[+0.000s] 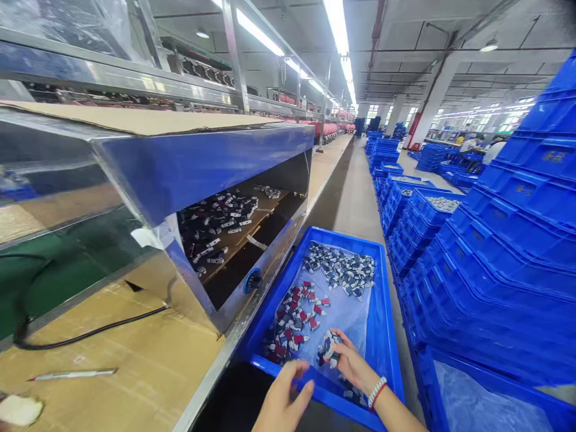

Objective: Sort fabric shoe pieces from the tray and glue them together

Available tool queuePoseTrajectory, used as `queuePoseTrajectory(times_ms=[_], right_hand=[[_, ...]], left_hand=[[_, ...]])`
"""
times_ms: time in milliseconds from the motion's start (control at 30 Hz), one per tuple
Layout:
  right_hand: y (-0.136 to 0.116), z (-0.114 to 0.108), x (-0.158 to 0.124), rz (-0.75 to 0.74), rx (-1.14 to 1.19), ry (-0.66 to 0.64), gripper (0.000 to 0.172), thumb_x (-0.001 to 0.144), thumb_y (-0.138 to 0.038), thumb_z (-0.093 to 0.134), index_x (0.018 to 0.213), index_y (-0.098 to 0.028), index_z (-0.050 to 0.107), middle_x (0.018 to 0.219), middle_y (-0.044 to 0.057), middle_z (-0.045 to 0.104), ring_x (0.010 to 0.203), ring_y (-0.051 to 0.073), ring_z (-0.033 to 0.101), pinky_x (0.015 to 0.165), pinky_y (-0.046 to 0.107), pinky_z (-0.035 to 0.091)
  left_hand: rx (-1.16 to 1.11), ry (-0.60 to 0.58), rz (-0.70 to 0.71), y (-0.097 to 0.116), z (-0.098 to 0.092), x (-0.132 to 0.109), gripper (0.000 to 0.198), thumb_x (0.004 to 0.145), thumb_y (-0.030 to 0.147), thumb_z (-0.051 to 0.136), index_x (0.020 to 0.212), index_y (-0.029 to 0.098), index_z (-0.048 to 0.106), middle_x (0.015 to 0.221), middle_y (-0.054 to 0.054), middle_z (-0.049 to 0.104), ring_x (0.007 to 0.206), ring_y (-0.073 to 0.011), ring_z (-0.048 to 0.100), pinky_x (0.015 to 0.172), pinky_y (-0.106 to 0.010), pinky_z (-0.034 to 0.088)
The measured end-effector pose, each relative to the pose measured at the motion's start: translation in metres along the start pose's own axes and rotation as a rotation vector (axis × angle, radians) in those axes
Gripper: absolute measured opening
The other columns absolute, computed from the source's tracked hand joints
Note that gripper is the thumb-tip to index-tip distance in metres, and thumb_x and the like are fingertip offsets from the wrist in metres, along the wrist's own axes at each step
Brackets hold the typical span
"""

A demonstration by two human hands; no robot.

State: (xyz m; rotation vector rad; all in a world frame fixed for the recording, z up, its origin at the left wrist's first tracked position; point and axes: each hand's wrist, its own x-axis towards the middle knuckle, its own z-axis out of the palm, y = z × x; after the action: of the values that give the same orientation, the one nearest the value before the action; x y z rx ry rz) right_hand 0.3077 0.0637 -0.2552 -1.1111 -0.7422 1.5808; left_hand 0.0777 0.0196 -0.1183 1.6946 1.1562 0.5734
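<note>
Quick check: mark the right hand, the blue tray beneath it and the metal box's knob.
Right hand (356, 364), head view: middle of the hand.
Blue tray (382, 312), head view: its right wall.
Knob (254, 281), head view: its dark middle.

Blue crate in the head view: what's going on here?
A person's right hand holds a clump of small dark-and-white pieces over the blue crate. The left hand is open nearby, holding nothing visible. In the crate, maroon-and-white pieces lie to the left, navy-and-white ones at the far end.
</note>
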Motion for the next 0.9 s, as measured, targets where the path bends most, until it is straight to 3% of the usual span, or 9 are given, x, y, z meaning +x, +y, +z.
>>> queuePoseTrajectory(times_ms=[100, 167, 233, 333, 400, 500, 600, 767, 900], right_hand=[[-0.005, -0.001, 0.003, 0.037, 0.174, 0.054, 0.045, 0.084, -0.039, 0.066, 0.121, -0.018, 0.051, 0.104, 0.005, 0.062, 0.087, 0.019, 0.063, 0.077, 0.036, 0.055], [-0.006, -0.002, 0.004, 0.069, 0.242, 0.071, 0.035, 0.089, -0.035, 0.064, 0.117, -0.016, 0.056, 0.103, 0.005, 0.064, 0.083, 0.017, 0.064, 0.072, 0.033, 0.055], [-0.006, -0.004, 0.005, 0.116, 0.277, 0.069, 0.028, 0.091, -0.03, 0.064, 0.114, -0.015, 0.058, 0.101, 0.005, 0.065, 0.08, 0.015, 0.064, 0.066, 0.029, 0.055], [-0.004, -0.005, 0.005, 0.197, 0.291, 0.04, 0.024, 0.093, -0.026, 0.063, 0.113, -0.014, 0.059, 0.096, 0.004, 0.066, 0.073, 0.013, 0.064, 0.06, 0.026, 0.054], [-0.004, -0.005, 0.006, 0.236, 0.299, 0.014, 0.024, 0.094, -0.027, 0.062, 0.114, -0.015, 0.059, 0.095, 0.003, 0.066, 0.069, 0.012, 0.063, 0.06, 0.027, 0.055], [-0.006, -0.005, 0.01, 0.264, 0.331, -0.021, 0.028, 0.096, -0.035, 0.059, 0.115, -0.014, 0.058, 0.097, 0.005, 0.066, 0.072, 0.014, 0.064, 0.063, 0.028, 0.056], [-0.012, -0.007, 0.013, 0.264, 0.371, -0.038, 0.031, 0.095, -0.037, 0.057, 0.117, -0.015, 0.056, 0.097, 0.005, 0.065, 0.073, 0.015, 0.064, 0.063, 0.03, 0.055], [-0.017, -0.008, 0.016, 0.212, 0.431, -0.029, 0.039, 0.086, -0.025, 0.064, 0.123, -0.018, 0.053, 0.101, 0.005, 0.066, 0.079, 0.017, 0.065, 0.069, 0.032, 0.055], [-0.018, -0.004, 0.014, 0.187, 0.413, -0.019, 0.055, 0.075, -0.017, 0.072, 0.126, -0.019, 0.051, 0.1, 0.005, 0.069, 0.082, 0.019, 0.068, 0.069, 0.032, 0.056]], left_hand=[[-0.012, -0.077, 0.077, -0.019, 0.026, 0.075, 0.068, 0.078, 0.033, 0.074, 0.14, 0.02, 0.047, 0.147, -0.015, 0.048, 0.137, -0.0318, 0.041, 0.118, -0.047, 0.029], [-0.026, -0.168, 0.091, -0.031, 0.04, 0.11, 0.081, 0.067, 0.028, 0.083, 0.139, 0.018, 0.048, 0.145, -0.017, 0.049, 0.134, -0.0351, 0.045, 0.116, -0.052, 0.032], [-0.048, -0.225, 0.103, -0.042, 0.05, 0.129, 0.075, 0.07, 0.027, 0.084, 0.137, 0.018, 0.051, 0.143, -0.015, 0.05, 0.132, -0.0356, 0.047, 0.112, -0.057, 0.034], [-0.107, -0.247, 0.093, -0.056, 0.056, 0.134, 0.051, 0.082, 0.028, 0.076, 0.128, 0.018, 0.057, 0.136, -0.011, 0.057, 0.127, -0.0324, 0.051, 0.109, -0.059, 0.038], [-0.166, -0.241, 0.051, -0.062, 0.057, 0.132, 0.039, 0.088, 0.029, 0.07, 0.124, 0.018, 0.06, 0.128, -0.01, 0.061, 0.116, -0.0287, 0.059, 0.101, -0.054, 0.047], [-0.269, -0.22, -0.046, -0.068, 0.058, 0.132, 0.038, 0.091, 0.027, 0.067, 0.127, 0.017, 0.056, 0.111, -0.007, 0.066, 0.09, -0.021, 0.067, 0.078, -0.04, 0.059], [-0.374, -0.178, -0.137, -0.069, 0.059, 0.136, 0.039, 0.092, 0.024, 0.065, 0.128, 0.017, 0.053, 0.097, -0.004, 0.066, 0.073, -0.0154, 0.066, 0.063, -0.031, 0.058], [-0.508, -0.1, -0.206, -0.07, 0.053, 0.142, 0.029, 0.092, 0.02, 0.065, 0.12, 0.015, 0.057, 0.099, -0.004, 0.066, 0.078, -0.0158, 0.067, 0.063, -0.028, 0.058], [-0.524, -0.061, -0.236, -0.071, 0.048, 0.144, 0.024, 0.093, 0.021, 0.065, 0.116, 0.014, 0.059, 0.092, -0.002, 0.067, 0.071, -0.0134, 0.066, 0.058, -0.025, 0.056]])
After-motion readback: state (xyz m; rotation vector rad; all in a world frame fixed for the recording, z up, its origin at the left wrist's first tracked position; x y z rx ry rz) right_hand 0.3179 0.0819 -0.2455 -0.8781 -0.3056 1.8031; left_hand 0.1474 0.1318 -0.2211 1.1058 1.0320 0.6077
